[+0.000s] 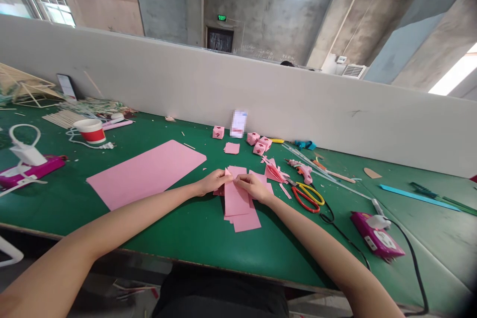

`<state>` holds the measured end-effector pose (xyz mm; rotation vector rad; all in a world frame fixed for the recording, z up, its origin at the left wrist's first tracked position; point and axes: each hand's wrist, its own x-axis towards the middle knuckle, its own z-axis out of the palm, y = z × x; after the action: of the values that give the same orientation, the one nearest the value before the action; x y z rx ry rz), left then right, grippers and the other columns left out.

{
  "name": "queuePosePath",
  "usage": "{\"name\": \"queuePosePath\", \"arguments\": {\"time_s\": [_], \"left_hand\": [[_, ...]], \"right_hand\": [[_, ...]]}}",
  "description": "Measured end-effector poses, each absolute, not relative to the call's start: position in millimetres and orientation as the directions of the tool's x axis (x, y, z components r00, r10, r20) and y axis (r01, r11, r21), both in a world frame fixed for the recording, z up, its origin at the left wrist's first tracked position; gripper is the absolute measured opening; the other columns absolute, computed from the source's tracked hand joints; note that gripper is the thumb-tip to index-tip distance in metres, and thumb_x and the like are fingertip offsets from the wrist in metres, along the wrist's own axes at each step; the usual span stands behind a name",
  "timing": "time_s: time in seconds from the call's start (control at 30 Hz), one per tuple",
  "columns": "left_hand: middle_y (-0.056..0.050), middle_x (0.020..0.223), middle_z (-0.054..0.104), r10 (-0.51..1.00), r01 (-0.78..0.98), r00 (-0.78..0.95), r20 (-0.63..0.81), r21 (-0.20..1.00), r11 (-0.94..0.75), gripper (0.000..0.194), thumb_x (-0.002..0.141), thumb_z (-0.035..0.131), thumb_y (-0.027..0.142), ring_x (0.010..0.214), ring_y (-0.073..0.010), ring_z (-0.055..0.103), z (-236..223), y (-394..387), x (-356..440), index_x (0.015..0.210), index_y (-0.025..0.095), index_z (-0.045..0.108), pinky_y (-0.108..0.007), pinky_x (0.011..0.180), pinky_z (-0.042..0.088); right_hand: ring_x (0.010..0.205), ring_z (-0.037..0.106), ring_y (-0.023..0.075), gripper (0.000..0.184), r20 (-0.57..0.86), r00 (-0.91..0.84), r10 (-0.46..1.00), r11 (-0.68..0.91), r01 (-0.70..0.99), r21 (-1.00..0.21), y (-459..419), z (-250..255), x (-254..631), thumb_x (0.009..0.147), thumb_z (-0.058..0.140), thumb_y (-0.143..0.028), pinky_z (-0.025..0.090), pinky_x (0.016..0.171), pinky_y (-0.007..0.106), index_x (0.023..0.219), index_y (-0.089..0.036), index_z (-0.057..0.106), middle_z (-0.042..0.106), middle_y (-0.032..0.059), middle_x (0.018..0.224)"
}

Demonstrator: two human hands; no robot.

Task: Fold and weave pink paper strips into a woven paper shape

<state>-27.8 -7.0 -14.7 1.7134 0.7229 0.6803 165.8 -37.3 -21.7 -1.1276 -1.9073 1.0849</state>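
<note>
Both my hands meet at a pink piece of paper (237,199) in front of me, over a small stack of more pink sheets (247,222). My left hand (214,182) pinches its upper left edge, thumb on top. From the right, my right hand (254,186) presses its fingers together on the upper part of the same piece. Pink strips and folded scraps (275,173) lie just beyond my right hand, beside scissors with red and yellow handles (307,198). A large pink sheet (149,174) is spread flat to the left.
Several pink paper cubes (260,143), a small square stack (231,148) and a propped phone (238,124) stand near the divider (186,87). A glue gun (301,170) and a purple power strip (376,238) are at right. A red-and-white cup (90,131) stands at left.
</note>
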Motion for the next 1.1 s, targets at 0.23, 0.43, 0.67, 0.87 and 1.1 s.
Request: {"name": "queuePosePath", "arguments": {"time_s": [0.23, 0.43, 0.67, 0.87, 1.1], "left_hand": [[0.005, 0.056, 0.034, 0.78, 0.121, 0.619, 0.095, 0.969, -0.214, 0.042, 0.082, 0.052, 0.05, 0.053, -0.0102, 0.033, -14.4, -5.6, -29.7, 0.057, 0.02, 0.036, -0.025, 0.051, 0.026], [0.005, 0.057, 0.037, 0.782, 0.106, 0.618, 0.084, 0.976, -0.188, 0.042, 0.081, 0.055, 0.05, 0.055, -0.0104, 0.035, -14.9, -5.5, -29.5, 0.058, 0.019, 0.04, -0.025, 0.051, 0.028], [0.004, 0.057, 0.036, 0.825, 0.109, 0.56, 0.076, 0.98, -0.164, 0.039, 0.082, 0.053, 0.046, 0.056, -0.0107, 0.033, -19.1, -4.2, -27.6, 0.057, 0.019, 0.038, -0.025, 0.052, 0.027], [0.005, 0.057, 0.034, 0.821, 0.103, 0.566, 0.072, 0.982, -0.157, 0.04, 0.082, 0.053, 0.047, 0.055, -0.0106, 0.031, -19.8, -4.0, -27.3, 0.058, 0.019, 0.037, -0.026, 0.052, 0.025], [0.005, 0.057, 0.033, 0.739, 0.071, 0.661, 0.126, 0.971, -0.228, 0.043, 0.082, 0.053, 0.05, 0.055, -0.011, 0.03, -13.4, -6.8, -28.1, 0.057, 0.02, 0.035, -0.026, 0.053, 0.026]], "right_hand": [[0.058, 0.032, 0.0112, 0.041, 0.13, -0.404, 0.906, 0.282, 0.342, -0.896, -36.5, -23.6, 164.9, 0.085, 0.052, -0.053, 0.024, 0.054, 0.026, 0.066, -0.018, 0.048, 0.038, -0.0033, 0.064], [0.059, 0.032, 0.0113, 0.041, 0.143, -0.417, 0.898, 0.295, 0.327, -0.898, -35.6, -24.8, 165.8, 0.088, 0.05, -0.052, 0.023, 0.055, 0.026, 0.065, -0.018, 0.047, 0.038, -0.0031, 0.064], [0.059, 0.031, 0.011, 0.041, 0.139, -0.42, 0.897, 0.291, 0.323, -0.901, -36.5, -23.2, 165.5, 0.087, 0.052, -0.052, 0.023, 0.054, 0.026, 0.065, -0.018, 0.047, 0.037, -0.0036, 0.063], [0.059, 0.032, 0.0112, 0.042, 0.139, -0.405, 0.904, 0.29, 0.341, -0.894, -36.9, -23.6, 164.3, 0.085, 0.053, -0.054, 0.024, 0.055, 0.026, 0.064, -0.018, 0.047, 0.038, -0.0036, 0.063], [0.058, 0.031, 0.0109, 0.041, 0.148, -0.417, 0.897, 0.291, 0.305, -0.907, -35.7, -25.2, 165.1, 0.087, 0.053, -0.051, 0.023, 0.054, 0.026, 0.065, -0.018, 0.047, 0.037, -0.0037, 0.063]]}}
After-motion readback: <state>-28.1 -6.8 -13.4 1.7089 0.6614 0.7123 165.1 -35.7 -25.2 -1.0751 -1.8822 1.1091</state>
